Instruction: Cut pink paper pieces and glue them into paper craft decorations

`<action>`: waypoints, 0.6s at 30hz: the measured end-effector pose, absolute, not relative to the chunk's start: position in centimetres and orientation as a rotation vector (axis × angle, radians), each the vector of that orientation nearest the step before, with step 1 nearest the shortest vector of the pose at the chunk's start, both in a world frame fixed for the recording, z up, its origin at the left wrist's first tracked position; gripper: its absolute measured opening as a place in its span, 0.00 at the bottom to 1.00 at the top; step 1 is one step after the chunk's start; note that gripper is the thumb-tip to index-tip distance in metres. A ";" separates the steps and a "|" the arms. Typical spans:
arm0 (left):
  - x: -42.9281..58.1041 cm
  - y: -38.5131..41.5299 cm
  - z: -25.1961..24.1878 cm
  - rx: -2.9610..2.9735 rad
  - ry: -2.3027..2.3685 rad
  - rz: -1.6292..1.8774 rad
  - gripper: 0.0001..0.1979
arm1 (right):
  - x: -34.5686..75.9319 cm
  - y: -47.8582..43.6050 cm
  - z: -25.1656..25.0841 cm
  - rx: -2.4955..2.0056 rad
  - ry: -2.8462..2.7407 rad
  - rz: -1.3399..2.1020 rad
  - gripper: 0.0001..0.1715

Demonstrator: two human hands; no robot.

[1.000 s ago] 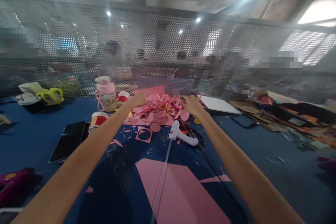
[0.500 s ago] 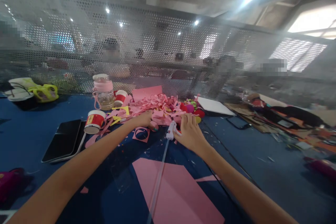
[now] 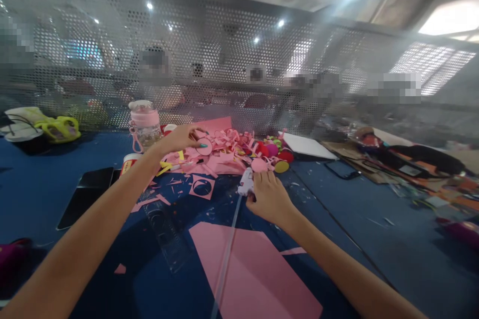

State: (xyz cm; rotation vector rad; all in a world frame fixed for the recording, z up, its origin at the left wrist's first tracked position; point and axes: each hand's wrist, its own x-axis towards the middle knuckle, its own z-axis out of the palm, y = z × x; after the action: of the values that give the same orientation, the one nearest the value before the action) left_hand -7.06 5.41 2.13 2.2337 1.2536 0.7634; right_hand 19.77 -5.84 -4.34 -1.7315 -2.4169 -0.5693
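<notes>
My left hand [image 3: 187,139] reaches over the heap of pink paper scraps [image 3: 228,147] and holds a pink paper disc [image 3: 204,146] at its edge. My right hand [image 3: 270,194] is closed around the side of a small white device [image 3: 246,183], from which a clear strip [image 3: 229,249] runs toward me. Just beyond the right hand lies another pink disc [image 3: 259,164]. A pink square with a round hole [image 3: 202,187] rests left of the device. Nearest me is a large pink sheet [image 3: 254,274], crossed by the strip.
On the left are a pink-lidded bottle [image 3: 144,122], a red cup [image 3: 129,161] and a black phone [image 3: 88,192]. A clear ruler [image 3: 164,229] lies in front. White paper [image 3: 307,145] and cluttered cardboard [image 3: 377,172] are at right. Behind stands a perforated metal screen [image 3: 224,60].
My left hand has moved up and left, lifting a pink disc from the front of the scraps. My right hand has closed on the white device. Scraps by the cup have shifted, uncovering the ruler.
</notes>
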 end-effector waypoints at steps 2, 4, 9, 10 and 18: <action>-7.5 5.0 2.9 2.244 1.281 0.777 0.26 | 19.9 -5.6 -4.7 -1.800 -2.447 -0.521 0.20; -7.6 4.7 3.3 2.273 1.297 0.752 0.24 | 20.2 -5.3 -5.1 -1.790 -2.454 -0.461 0.21; -7.5 4.5 3.4 2.332 1.281 0.683 0.21 | 20.2 -4.7 -6.0 -1.593 -2.481 -0.338 0.15; -7.7 4.6 3.4 2.327 1.310 0.692 0.20 | 20.2 -4.7 -6.1 -1.538 -2.486 -0.314 0.14; -9.2 5.2 3.4 2.092 1.596 1.059 0.20 | 20.0 -5.5 -6.3 -1.194 -1.970 0.403 0.15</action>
State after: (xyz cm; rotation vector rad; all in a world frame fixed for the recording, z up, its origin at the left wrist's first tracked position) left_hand -9.16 5.18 3.39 2.0920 1.5959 1.0590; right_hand 20.04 -5.51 -6.26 -1.1943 -1.9695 0.4026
